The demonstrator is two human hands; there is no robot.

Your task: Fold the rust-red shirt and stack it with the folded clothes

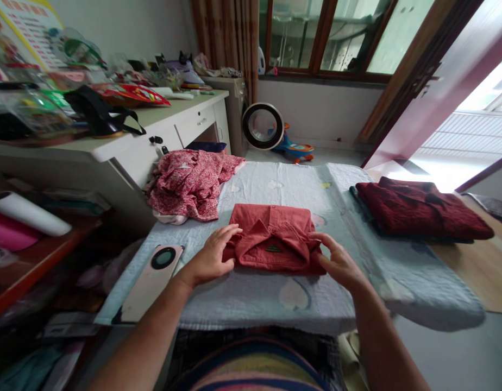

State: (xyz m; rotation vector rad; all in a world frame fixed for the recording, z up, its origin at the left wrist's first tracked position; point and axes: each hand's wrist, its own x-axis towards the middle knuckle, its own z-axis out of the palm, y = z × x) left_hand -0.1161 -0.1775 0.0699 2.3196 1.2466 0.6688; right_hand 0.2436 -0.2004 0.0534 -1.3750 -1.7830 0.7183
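A red collared shirt (275,217), folded into a compact rectangle, lies on the cloth-covered table with its collar towards me and a dark label inside the neck. My left hand (212,252) holds its left side, fingers on top and thumb at the near edge. At the opposite side, my right hand (336,258) has fingertips and thumb on the shirt's right edge, with a gap between them. What the fingertips grip underneath is hidden. A pale phone (151,282) with a round dark camera lies left of my left forearm.
A crumpled red patterned garment (189,182) lies at the table's back left. Folded dark red clothing (422,209) is stacked at the right. The light blue patterned cloth (271,309) covers the table. A cluttered white desk (161,117) stands to the left.
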